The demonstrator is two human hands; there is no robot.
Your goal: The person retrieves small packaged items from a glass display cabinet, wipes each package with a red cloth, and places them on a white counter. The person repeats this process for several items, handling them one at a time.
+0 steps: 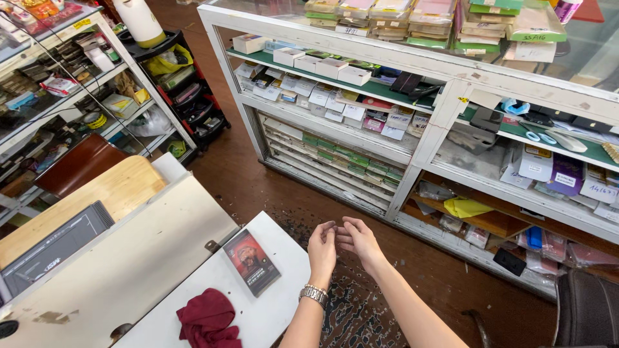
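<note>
Head view, looking down. Left hand (pixel 322 248) & right hand (pixel 358 240) meet fingertip to fingertip in mid-air, just off the right edge of the white bench (pixel 271 309), above dark wood floor (pixel 258 174) and a patterned dark rug (pixel 351 316). Left hand: fingers narrow, thumb & forefinger pinched together at a tiny dark item (pixel 330 224); too small to tell its kind, shape or long axis. Right hand: fingers loosely curled, tips touching the left's; whether it shares the grip cannot be told. Metal link bracelet (pixel 314 294) on left wrist. Open room: floor strip between bench and the white-framed glass display cabinet (pixel 412 148) is free but narrow; cabinet front runs diagonally, upper left to lower right, well apart from the hands. Bench top smooth, matt, w/ rounded corner near the hands; on it a flat glossy rectangular packet (pixel 251 261), dark red w/ a printed portrait, long axis running from near the hands toward the bench's far edge, and a crumpled soft maroon cloth (pixel 206 319) near the lower edge. Left of it, a second pale bench (pixel 129 258), scuffed, w/ a curved light-wood board (pixel 97 196) and a dark grey ribbed device (pixel 51 248). Cabinet shelves hold many small flat boxes, mostly white & green. Dark chair back (pixel 587 309) at lower right.
</note>
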